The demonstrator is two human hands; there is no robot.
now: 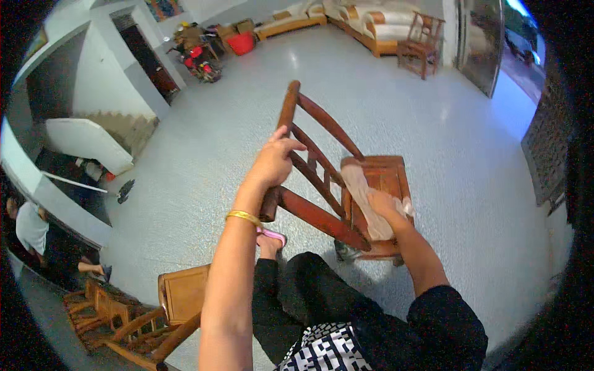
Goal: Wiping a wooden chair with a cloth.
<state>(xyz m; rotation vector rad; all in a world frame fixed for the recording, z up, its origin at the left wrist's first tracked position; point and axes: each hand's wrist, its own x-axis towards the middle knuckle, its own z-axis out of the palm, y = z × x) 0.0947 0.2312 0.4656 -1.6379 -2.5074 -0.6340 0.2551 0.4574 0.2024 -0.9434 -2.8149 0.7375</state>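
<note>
A dark reddish wooden chair (371, 179) is standing on the pale speckled floor (247, 123) directly in front of the person, its back nearest them and its square seat beyond. The left hand (275, 162) is gripping the top rail of the chair's back, fingers curling tightly around the wood, a gold bangle (244, 216) sitting on that wrist. The right hand (383, 204) is pressing a pale cloth (365, 198) flat against the chair's seat, fingers closing loosely over the fabric so the cloth is bunching beneath the palm and trailing across the seat toward the back slats. Just below the chair's back rail, one foot in a pink sandal (271, 236) is resting on the floor. Nearer the person than the chair and to its left, two lighter wooden chairs (154, 315) are lying or leaning together. Far beyond the chair, one more wooden chair (422, 43) is standing by a cream sofa with a wooden frame (377, 25). Beyond the chair to the left, one red bag-like bundle (241, 43) is sitting beside two brown cardboard boxes (235, 28), with a heap of colourful small things (201, 62) next to them. Far left of the chair, another person in a white top (31, 226) is sitting low.
</note>
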